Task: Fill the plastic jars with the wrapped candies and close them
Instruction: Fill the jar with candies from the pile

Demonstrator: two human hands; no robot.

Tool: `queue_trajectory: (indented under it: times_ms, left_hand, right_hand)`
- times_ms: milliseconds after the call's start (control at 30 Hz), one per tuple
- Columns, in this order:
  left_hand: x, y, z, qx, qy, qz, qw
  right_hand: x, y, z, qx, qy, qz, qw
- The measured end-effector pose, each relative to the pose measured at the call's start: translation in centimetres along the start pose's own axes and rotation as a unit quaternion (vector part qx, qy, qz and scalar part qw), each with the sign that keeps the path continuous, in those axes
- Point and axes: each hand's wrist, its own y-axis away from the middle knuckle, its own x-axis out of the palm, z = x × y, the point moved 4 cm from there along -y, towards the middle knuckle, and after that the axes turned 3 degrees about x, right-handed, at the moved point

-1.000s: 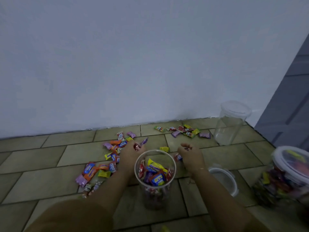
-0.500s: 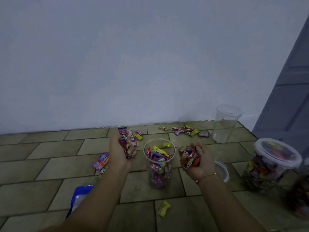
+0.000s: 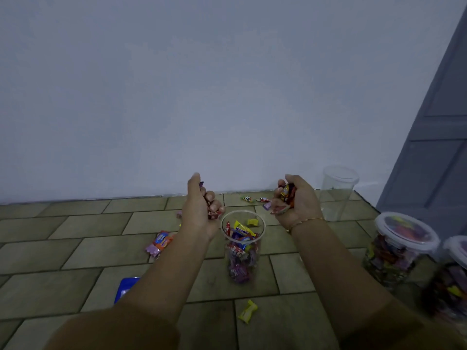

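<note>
Both the left hand and right hand are cupped tight around fistfuls of wrapped candies, hovering either side of the open jar, ready to dump.

floor: olive tiles | wall: plain white | door: grey, right | blue packet: on floor

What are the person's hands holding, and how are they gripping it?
Both hold wrapped candies. The left hand curls its fingers round a small bunch; the right hand cups a handful in its palm, above the open jar.
</note>
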Motion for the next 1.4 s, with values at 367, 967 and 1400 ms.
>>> queue_trajectory:
  times_ms: [367,967,1400]
  left_hand:
    - [-0.1,-0.9,0.9,0.021,-0.057,-0.002,0.998]
    - [1.5,-0.5,1.2,0.071,-0.300,0.115,0.944]
    - [0.9,0.6,1.8,0.063,-0.297,0.191,0.934]
  right_hand:
    - [-1.2,-0.3,-3.2,-0.007,-0.035,-0.014,0.999]
    - [-1.0,0.3,-3.0,-0.018,-0.019,-0.034,0.999]
    - [-1.4,-0.1,-3.0,-0.031,-0.014,-0.055,0.998]
